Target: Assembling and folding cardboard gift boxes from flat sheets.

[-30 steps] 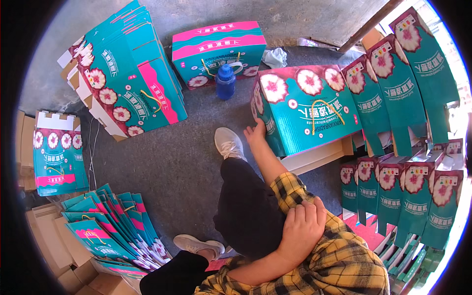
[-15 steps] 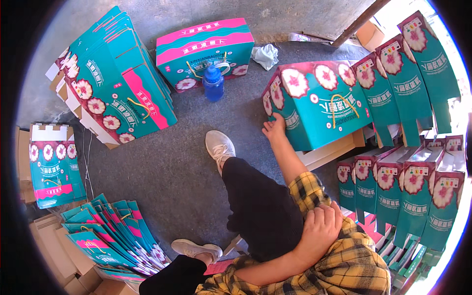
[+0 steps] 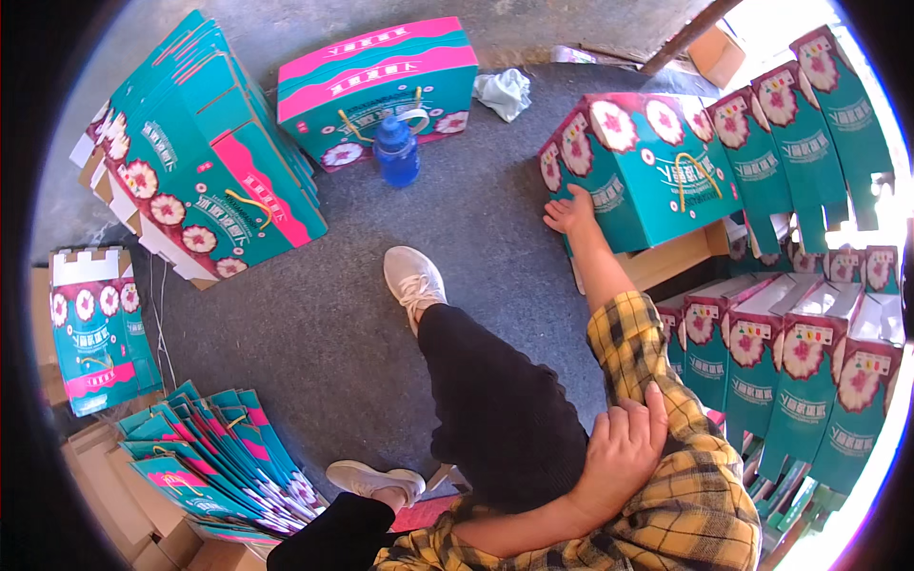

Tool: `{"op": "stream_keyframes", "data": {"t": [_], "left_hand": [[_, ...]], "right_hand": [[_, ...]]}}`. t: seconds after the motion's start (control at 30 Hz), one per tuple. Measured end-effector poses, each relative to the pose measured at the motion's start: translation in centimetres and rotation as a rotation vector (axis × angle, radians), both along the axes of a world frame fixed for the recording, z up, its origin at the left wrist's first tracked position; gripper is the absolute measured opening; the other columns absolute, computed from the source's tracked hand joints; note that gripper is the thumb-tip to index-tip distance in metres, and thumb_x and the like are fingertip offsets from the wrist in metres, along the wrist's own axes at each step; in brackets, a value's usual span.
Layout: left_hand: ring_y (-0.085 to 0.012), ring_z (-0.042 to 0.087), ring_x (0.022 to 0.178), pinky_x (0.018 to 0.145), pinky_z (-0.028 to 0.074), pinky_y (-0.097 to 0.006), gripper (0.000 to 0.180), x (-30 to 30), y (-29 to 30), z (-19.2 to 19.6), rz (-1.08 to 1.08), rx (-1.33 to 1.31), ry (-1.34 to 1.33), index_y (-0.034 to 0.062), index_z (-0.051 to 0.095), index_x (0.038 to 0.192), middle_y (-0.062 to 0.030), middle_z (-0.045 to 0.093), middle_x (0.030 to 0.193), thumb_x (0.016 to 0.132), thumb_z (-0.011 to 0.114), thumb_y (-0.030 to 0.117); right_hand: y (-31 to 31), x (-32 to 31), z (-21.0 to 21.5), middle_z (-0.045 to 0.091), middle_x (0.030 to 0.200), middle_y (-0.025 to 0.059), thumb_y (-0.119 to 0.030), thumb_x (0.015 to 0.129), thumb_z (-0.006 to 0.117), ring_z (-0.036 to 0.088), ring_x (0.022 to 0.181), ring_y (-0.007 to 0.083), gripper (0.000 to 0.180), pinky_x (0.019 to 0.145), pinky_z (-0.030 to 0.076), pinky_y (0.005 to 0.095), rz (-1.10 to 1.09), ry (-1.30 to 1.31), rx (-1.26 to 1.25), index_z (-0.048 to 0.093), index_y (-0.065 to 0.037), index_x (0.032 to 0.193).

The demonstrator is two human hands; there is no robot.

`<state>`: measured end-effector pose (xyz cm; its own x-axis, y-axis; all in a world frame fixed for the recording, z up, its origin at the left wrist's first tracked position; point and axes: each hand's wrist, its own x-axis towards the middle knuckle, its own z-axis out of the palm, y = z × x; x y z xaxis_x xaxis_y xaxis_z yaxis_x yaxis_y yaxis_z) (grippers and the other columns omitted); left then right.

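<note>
My right hand is out at full reach, fingers spread open and flat against the lower left corner of the teal box with pink flowers and a yellow cord handle. No grip, just palm and fingers pressing on the cardboard. That box sits tilted on top of a plain brown carton, right of centre, just beside the row of upright teal boxes along the right edge.

My left hand is closed loosely over my own right arm, fingers curled on the yellow plaid sleeve near the elbow. It holds nothing else.

Around me:
- Blue water bottle stands upright on the grey floor, touching the front of a pink and teal box lying at the top.
- White crumpled rag just right of that box.
- Leaning stack of folded boxes at upper left.
- 1 flat box at far left, and a fan of flattened boxes at lower left on brown cartons.
- More teal and pink boxes packed upright at lower right.

My legs are in black trousers; 1 white shoe is planted mid-floor, the other shoe is tucked near the bottom.
</note>
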<state>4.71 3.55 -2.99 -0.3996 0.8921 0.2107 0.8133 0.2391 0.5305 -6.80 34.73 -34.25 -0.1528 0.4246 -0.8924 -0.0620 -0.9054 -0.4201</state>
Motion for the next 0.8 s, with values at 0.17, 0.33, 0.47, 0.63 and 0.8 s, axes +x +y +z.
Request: {"op": "stream_keyframes", "data": {"t": [0.17, 0.33, 0.47, 0.63, 0.8], "left_hand": [[-0.0143, 0.051, 0.065, 0.057, 0.043, -0.026, 0.041, -0.6, 0.7, 0.7, -0.105, -0.003, -0.010, -0.0057, 0.052, 0.120, -0.0037, 0.050, 0.076, 0.082, 0.053, 0.008], [-0.0154, 0.054, 0.067, 0.058, 0.044, -0.027, 0.038, 0.1, 1.2, 0.6, -0.184, -0.026, -0.018, -0.0035, 0.055, 0.116, -0.0034, 0.051, 0.077, 0.080, 0.054, 0.009], [-0.0164, 0.057, 0.070, 0.061, 0.046, -0.028, 0.034, 0.0, 1.0, 1.2, -0.193, -0.049, -0.036, -0.0023, 0.057, 0.113, -0.0043, 0.053, 0.078, 0.080, 0.055, 0.008], [-0.0168, 0.057, 0.068, 0.060, 0.046, -0.028, 0.033, -0.4, -0.4, 1.1, -0.150, -0.084, 0.013, -0.0015, 0.057, 0.113, -0.0044, 0.053, 0.078, 0.082, 0.059, 0.011], [-0.0210, 0.059, 0.070, 0.062, 0.048, -0.032, 0.036, -0.1, -0.8, 1.1, -0.139, -0.084, -0.031, 0.0003, 0.056, 0.114, -0.0067, 0.055, 0.079, 0.082, 0.064, 0.016]], "right_hand": [[-0.9, 1.1, -0.6, 0.040, 0.139, 0.0192, -0.036, 0.084, 0.057, 0.043, 0.126, 0.0345, 0.080, 0.105, 0.029, 0.0562, 0.141, 0.018, 0.162, 0.020, 0.000, 0.145], [-7.6, 3.3, -0.3, 0.054, 0.126, 0.0132, -0.033, 0.087, 0.057, 0.054, 0.112, 0.0290, 0.050, 0.093, 0.042, 0.0490, 0.425, 0.053, 0.204, 0.047, -0.009, 0.130], [-13.9, 8.3, -0.8, 0.061, 0.114, 0.0086, -0.033, 0.089, 0.058, 0.060, 0.102, 0.0212, 0.039, 0.080, 0.049, 0.0394, 0.608, 0.113, 0.151, 0.055, -0.010, 0.120], [-19.0, 15.6, -1.1, 0.061, 0.094, 0.0023, -0.032, 0.083, 0.062, 0.058, 0.088, 0.0186, 0.024, 0.073, 0.047, 0.0390, 0.866, 0.105, 0.249, 0.060, -0.010, 0.093], [-14.3, 25.3, -1.5, 0.064, 0.086, 0.0088, -0.022, 0.078, 0.062, 0.061, 0.077, 0.0209, 0.023, 0.068, 0.049, 0.0386, 0.747, -0.090, 0.359, 0.065, -0.004, 0.093]]}}
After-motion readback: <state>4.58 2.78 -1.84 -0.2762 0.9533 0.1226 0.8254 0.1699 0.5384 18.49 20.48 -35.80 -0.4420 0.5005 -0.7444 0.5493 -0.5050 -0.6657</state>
